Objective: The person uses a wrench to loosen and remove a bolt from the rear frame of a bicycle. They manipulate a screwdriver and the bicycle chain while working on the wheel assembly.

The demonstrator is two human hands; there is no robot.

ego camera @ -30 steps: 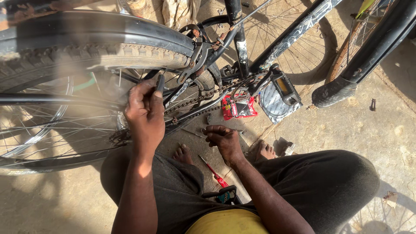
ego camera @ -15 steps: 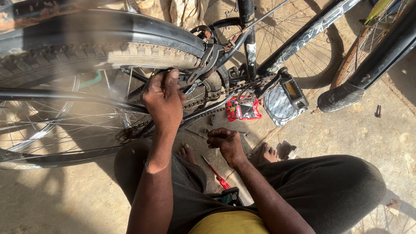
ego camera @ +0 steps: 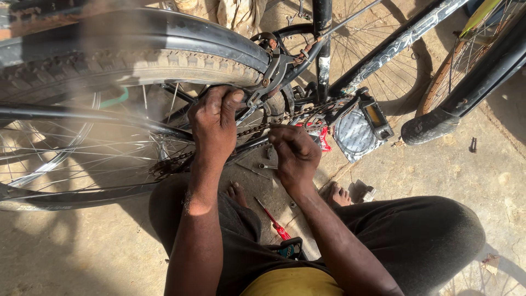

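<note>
An upturned black bicycle fills the upper view, its rear wheel with a knobby tyre at the upper left. My left hand grips the frame stay and tyre edge beside the brake arm. My right hand is raised to the rusty chain, fingers curled at it just below the frame. Whether it pinches the chain or a small part is hidden by the fingers.
A red-handled screwdriver lies on the concrete between my bare feet. A red packet and a pedal sit past my right hand. Small bolts lie scattered on the ground. Another wheel and dark frame stand at the right.
My right hand has risen from the ground up to the chain. My left hand has shifted right along the wheel toward the brake.
</note>
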